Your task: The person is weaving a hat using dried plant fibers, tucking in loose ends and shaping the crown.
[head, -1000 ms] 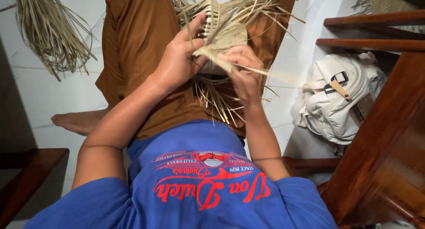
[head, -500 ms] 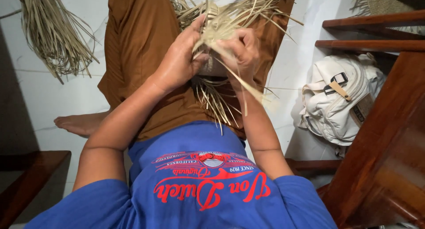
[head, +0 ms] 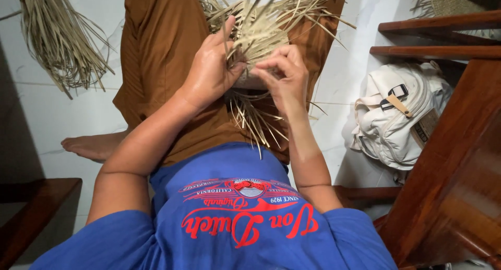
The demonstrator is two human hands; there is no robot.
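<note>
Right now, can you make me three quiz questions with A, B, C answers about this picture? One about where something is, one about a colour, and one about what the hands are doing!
1. Where does the cream bag lie?
A. On the floor beside the wooden steps
B. On the person's lap
C. Hanging on a wall

2. What colour are the trousers?
A. Green
B. Brown
C. White

3. What are the left hand and the right hand doing?
A. Resting flat on the floor
B. Both gripping the woven straw piece
C. Holding the bag

Answers:
1. A, the bag sits on the pale floor next to the wooden steps.
2. B, the legs are covered in brown cloth.
3. B, fingers of both hands close on the straw piece above the lap.
</note>
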